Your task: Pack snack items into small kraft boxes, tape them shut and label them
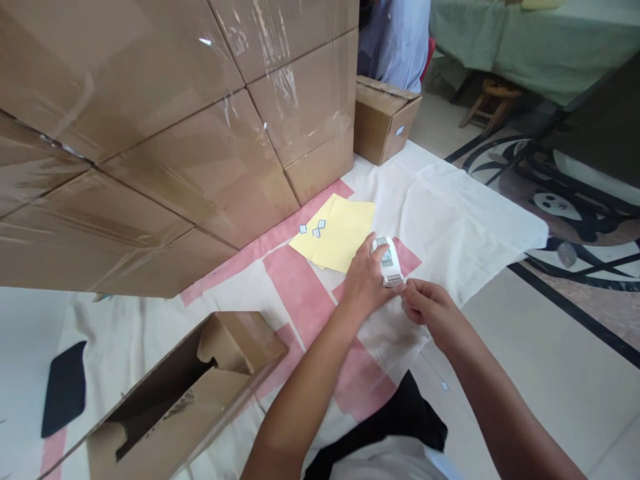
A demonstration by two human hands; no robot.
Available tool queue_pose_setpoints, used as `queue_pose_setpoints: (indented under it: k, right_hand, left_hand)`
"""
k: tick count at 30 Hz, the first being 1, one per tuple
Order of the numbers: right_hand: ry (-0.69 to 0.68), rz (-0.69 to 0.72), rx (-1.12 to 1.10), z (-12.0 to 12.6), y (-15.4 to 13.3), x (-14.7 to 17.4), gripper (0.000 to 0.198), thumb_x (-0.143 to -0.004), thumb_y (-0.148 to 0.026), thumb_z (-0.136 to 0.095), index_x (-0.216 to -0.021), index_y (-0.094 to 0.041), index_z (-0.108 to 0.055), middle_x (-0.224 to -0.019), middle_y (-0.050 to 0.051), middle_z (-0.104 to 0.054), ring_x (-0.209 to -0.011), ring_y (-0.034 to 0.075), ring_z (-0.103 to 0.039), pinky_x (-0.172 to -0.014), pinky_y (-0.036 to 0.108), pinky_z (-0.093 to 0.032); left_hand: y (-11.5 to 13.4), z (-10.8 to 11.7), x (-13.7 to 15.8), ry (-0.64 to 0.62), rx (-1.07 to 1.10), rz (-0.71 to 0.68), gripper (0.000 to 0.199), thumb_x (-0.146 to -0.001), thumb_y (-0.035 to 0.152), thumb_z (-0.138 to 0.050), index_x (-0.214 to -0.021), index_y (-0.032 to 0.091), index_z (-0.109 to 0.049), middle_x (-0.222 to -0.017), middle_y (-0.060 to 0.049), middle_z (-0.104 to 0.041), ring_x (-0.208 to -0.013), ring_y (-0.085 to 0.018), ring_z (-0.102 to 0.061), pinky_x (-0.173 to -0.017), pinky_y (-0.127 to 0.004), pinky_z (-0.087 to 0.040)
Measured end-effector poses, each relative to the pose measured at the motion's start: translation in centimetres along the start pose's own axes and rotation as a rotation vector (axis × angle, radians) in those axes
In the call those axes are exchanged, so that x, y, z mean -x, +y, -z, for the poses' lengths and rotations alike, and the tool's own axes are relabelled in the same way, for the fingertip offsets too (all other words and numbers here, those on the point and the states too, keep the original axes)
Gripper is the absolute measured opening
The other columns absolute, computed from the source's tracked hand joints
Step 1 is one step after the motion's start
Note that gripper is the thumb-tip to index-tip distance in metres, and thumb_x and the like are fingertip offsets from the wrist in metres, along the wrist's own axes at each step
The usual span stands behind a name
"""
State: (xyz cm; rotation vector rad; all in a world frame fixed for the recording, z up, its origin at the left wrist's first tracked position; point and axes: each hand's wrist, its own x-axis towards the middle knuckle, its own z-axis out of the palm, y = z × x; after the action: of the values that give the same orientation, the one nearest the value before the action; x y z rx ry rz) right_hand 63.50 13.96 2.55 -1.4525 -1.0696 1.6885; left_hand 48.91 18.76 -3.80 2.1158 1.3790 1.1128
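My left hand point(367, 277) is wrapped round a small white label printer point(387, 261) with a grey-green window on top. Its dark slotted end points towards me. Close against that end, the fingers of my right hand point(425, 307) are pinched together; whatever they hold is too small or hidden to name. Beyond my left hand, yellow sheets point(345, 230) lie on the cloth. Several small blue-edged labels point(317, 230) rest on their left part.
Stacked taped cartons point(200, 160) form a wall on the left. An open carton point(200, 393) sits at the lower left near a black flat object point(64, 390). A smaller carton point(385, 120) stands at the back. White-and-pink cloth point(295, 287) covers the surface; a stool point(493, 107) stands beyond.
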Motion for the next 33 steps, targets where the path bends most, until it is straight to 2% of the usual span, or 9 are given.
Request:
queue_pose_setpoints:
  k: [5,10,14,23,27,33]
  right_hand:
    - [0.01,0.019,-0.105,-0.3,-0.3,0.2,0.05,-0.087,-0.045,-0.067,-0.059,-0.022,-0.032,-0.052,-0.008,-0.028,-0.048,0.007,-0.021,-0.051,0.03,-0.01]
    - [0.041,-0.024,-0.164,-0.4,1.9,-0.1,0.05,-0.085,-0.046,-0.069,-0.059,-0.022,-0.033,-0.054,-0.008,-0.028,-0.047,0.006,-0.021,-0.048,0.029,-0.01]
    - [0.049,-0.025,-0.194,-0.4,3.5,-0.5,0.048,-0.085,-0.045,-0.069,-0.061,-0.022,-0.035,-0.056,-0.008,-0.03,-0.046,0.005,-0.023,-0.048,0.028,-0.011]
    - [0.007,-0.077,-0.154,0.0,3.1,-0.8,0.046,-0.085,-0.046,-0.067,-0.062,-0.022,-0.035,-0.054,-0.008,-0.033,-0.044,0.005,-0.025,-0.046,0.026,-0.012]
    - [0.011,-0.052,-0.178,-0.1,3.6,-1.0,0.048,-0.08,-0.048,-0.072,-0.061,-0.022,-0.037,-0.051,-0.009,-0.033,-0.041,0.004,-0.026,-0.044,0.026,-0.012]
    - [0.022,-0.015,-0.204,-0.2,4.2,-1.5,0.051,-0.07,-0.053,-0.079,-0.06,-0.023,-0.038,-0.048,-0.01,-0.032,-0.038,0.004,-0.027,-0.041,0.024,-0.015]
  left_hand:
    - [0.3,0.3,-0.1,-0.049,-0.01,0.064,0.088,-0.069,0.045,-0.086,-0.138,0.022,-0.036,-0.158,-0.024,-0.031,-0.142,-0.041,-0.042,-0.108,-0.059,-0.048]
    - [0.1,0.3,0.0,-0.005,-0.013,0.016,0.092,-0.069,0.041,-0.087,-0.14,0.021,-0.032,-0.157,-0.025,-0.03,-0.145,-0.04,-0.038,-0.111,-0.058,-0.046]
    - [-0.1,0.2,0.1,-0.024,-0.03,-0.007,0.093,-0.071,0.039,-0.087,-0.142,0.023,-0.03,-0.157,-0.025,-0.03,-0.146,-0.038,-0.037,-0.112,-0.057,-0.044]
    - [0.4,0.4,0.2,-0.031,-0.079,0.038,0.093,-0.067,0.031,-0.088,-0.141,0.025,-0.032,-0.158,-0.02,-0.032,-0.143,-0.037,-0.042,-0.106,-0.053,-0.049]
    - [0.6,0.3,0.3,-0.014,-0.136,0.042,0.091,-0.065,0.028,-0.087,-0.14,0.025,-0.035,-0.158,-0.019,-0.035,-0.14,-0.037,-0.045,-0.104,-0.052,-0.05]
    - [0.2,-0.2,0.6,0.029,-0.192,0.009,0.09,-0.067,0.023,-0.082,-0.142,0.023,-0.033,-0.158,-0.021,-0.035,-0.145,-0.036,-0.04,-0.107,-0.052,-0.046]
